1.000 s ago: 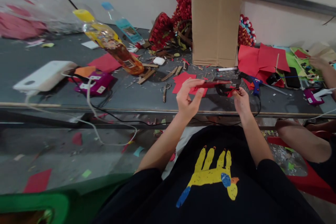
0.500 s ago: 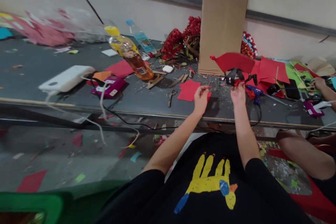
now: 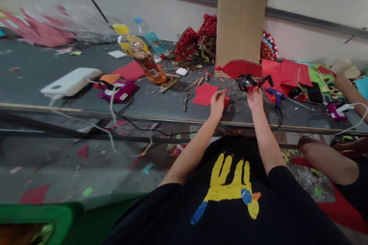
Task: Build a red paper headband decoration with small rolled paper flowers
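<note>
My right hand [image 3: 255,101] is closed at the lower side of a craft piece with a curved red top [image 3: 241,68] and black strips [image 3: 247,82] beneath it, holding it just above the table. To the left, my left hand [image 3: 217,106] is closed in a pinch, with a small red scrap [image 3: 226,90] at its fingertips. Below and beside that hand lie sheets of red paper [image 3: 205,95]. A blue glue gun [image 3: 276,96] rests on the table right of my right hand.
An upright cardboard panel [image 3: 242,19] stands behind the craft piece. Leftward are a tilted-looking tea bottle [image 3: 145,61], a purple power strip [image 3: 118,89] and a white power bank [image 3: 71,83]. A black phone [image 3: 314,92] and a co-worker's hand [image 3: 343,83] are at right. Black cord runs along the table's front edge.
The red-topped craft piece has turned and tipped in my right hand, its red top shifting left and lower. My left hand keeps its pinch nearly in place. The view has shifted slightly.
</note>
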Motion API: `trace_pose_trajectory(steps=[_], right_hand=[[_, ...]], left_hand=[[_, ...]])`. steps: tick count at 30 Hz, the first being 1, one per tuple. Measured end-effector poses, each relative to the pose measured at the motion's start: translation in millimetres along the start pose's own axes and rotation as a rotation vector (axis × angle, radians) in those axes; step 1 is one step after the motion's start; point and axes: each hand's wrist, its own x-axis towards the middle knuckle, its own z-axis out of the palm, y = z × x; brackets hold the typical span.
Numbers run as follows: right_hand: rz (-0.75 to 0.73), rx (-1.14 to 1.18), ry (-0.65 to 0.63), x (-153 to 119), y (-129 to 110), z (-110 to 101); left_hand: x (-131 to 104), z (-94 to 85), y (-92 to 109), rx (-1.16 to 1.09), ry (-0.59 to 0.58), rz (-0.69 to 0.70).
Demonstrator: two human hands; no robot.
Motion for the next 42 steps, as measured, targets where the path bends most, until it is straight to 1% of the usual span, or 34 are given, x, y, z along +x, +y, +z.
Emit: trace_pose_trajectory(steps=[8, 11, 13, 16, 18, 20, 22, 26, 30, 33, 42], right_hand=[[0.021, -0.022, -0.003, 0.9, -2.3, 1.6], [0.037, -0.042, -0.067, -3.7, -4.2, 4.4], [0.046, -0.048, -0.122, -7.9, -5.1, 6.2], [0.060, -0.050, -0.208, -12.8, -5.4, 7.4], [0.081, -0.057, -0.233, -13.7, -4.8, 6.8], [0.128, -0.077, -0.208, -12.5, -3.4, 5.3], [0.185, -0.103, -0.182, -9.5, -1.2, 2.9], [0.232, -0.124, -0.151, -2.6, 3.5, -2.0], [0.248, -0.132, -0.134, 0.5, 6.0, -4.0], [0.253, -0.138, -0.142, -0.8, 5.9, -3.0], [0.264, -0.150, -0.158, -5.4, 2.6, 0.2]], left_hand=[[3.1, 2.9, -1.8, 0.019, 0.030, 0.028], [3.4, 4.1, -0.7, 0.001, 0.040, 0.004], [2.8, 4.1, 1.5, -0.030, 0.024, 0.011], [0.6, 2.7, 7.1, -0.091, 0.014, 0.095], [-0.7, 1.6, 10.5, -0.125, 0.048, 0.158], [-0.8, 1.4, 11.7, -0.150, 0.091, 0.191], [0.3, 2.0, 10.4, -0.172, 0.116, 0.187], [3.6, 2.8, 5.4, -0.223, 0.152, 0.125], [5.7, 0.9, 5.2, -0.192, 0.215, 0.060], [6.1, -0.1, 7.1, -0.166, 0.207, 0.041], [5.4, -0.8, 9.0, -0.146, 0.210, 0.051]])
